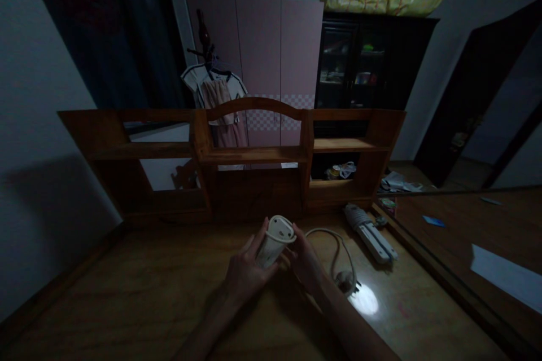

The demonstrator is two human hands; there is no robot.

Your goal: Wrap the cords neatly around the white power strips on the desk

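Observation:
My left hand [246, 272] grips the side of a white power strip [275, 240], which is tilted up off the wooden floor. A loop of white cord lies over the strip's top end. My right hand [305, 259] is closed on the strip's other side, near where the cord leaves it. The white cord [339, 248] curves to the right across the floor and ends at a plug [348, 281].
A wooden shelf unit [254, 155] stands just beyond my hands. A second white power strip [371, 232] lies to the right. A raised wooden edge [427, 259] runs along the right side. Papers [506, 273] lie beyond it. The room is dim.

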